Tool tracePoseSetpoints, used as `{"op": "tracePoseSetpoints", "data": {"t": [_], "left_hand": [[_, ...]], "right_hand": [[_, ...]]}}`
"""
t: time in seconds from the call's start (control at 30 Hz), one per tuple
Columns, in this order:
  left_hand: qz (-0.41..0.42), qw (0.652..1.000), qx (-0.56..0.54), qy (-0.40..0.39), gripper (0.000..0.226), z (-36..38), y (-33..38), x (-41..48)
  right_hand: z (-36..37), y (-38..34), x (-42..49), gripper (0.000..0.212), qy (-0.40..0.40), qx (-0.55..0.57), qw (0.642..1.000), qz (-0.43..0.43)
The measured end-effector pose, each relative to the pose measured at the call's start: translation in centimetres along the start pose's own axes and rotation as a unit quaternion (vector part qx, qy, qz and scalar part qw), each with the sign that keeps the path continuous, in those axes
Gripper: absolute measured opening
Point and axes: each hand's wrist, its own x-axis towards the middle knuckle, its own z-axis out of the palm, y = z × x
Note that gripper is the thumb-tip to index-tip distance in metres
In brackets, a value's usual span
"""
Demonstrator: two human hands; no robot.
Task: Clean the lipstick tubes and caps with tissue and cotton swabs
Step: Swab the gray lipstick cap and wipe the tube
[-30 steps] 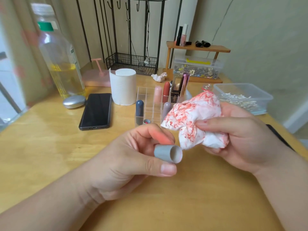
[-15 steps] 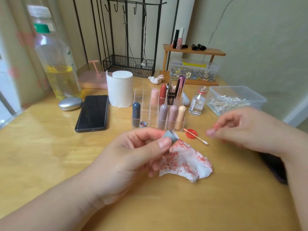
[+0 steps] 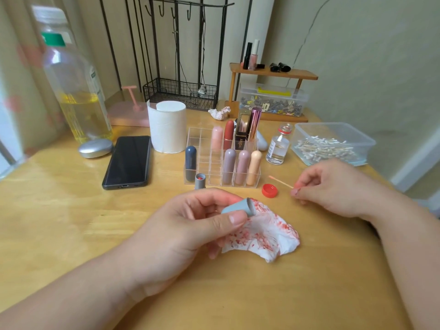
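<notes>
My left hand grips a grey lipstick cap between thumb and fingers, its open end turned right. Just under it a crumpled white tissue smeared with red lies on the table. My right hand pinches one end of a cotton swab, whose pink-stained tip points up and left. The open grey lipstick base stands in front of the clear organiser, which holds several capped lipsticks.
A red bottle cap lies beside the swab. Behind it stand a small glass bottle and a clear box of cotton swabs. A tissue roll, a phone, a silver pebble and a large oil bottle stand at the left.
My right hand dropped the stained tissue on the table, moved right and picked up the cotton swab. My left hand lowered the cap toward the tissue.
</notes>
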Motion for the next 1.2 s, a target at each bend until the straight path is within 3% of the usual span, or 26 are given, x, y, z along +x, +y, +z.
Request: {"op": "tracePoseSetpoints", "data": {"t": [0.17,0.47,0.6,0.8,1.0,1.2], "left_hand": [[-0.012,1.000,0.005,0.007,0.029,-0.2,-0.1,0.1],[-0.018,1.000,0.011,0.008,0.027,-0.1,0.0,0.1],[-0.023,1.000,0.009,0.012,0.014,0.1,0.1,0.1],[-0.006,1.000,0.017,0.016,0.018,0.1,0.0,0.2],[-0.006,1.000,0.023,0.017,0.019,-0.1,-0.1,0.3],[-0.016,0.999,0.027,0.019,0.015,0.0,-0.2,0.3]], "right_hand": [[-1.4,0.8,0.0,0.013,0.053,0.102,0.993,-0.016],[1.1,0.9,1.3,0.012,0.040,0.052,0.998,-0.013],[1.2,1.3,1.5,0.014,0.058,0.124,0.991,-0.004],[0.9,1.5,1.6,0.017,0.049,0.217,0.975,0.015],[1.4,0.9,1.4,0.028,0.033,0.149,0.988,0.012],[1.3,1.0,1.6,0.025,0.046,0.120,0.992,0.006]]}}
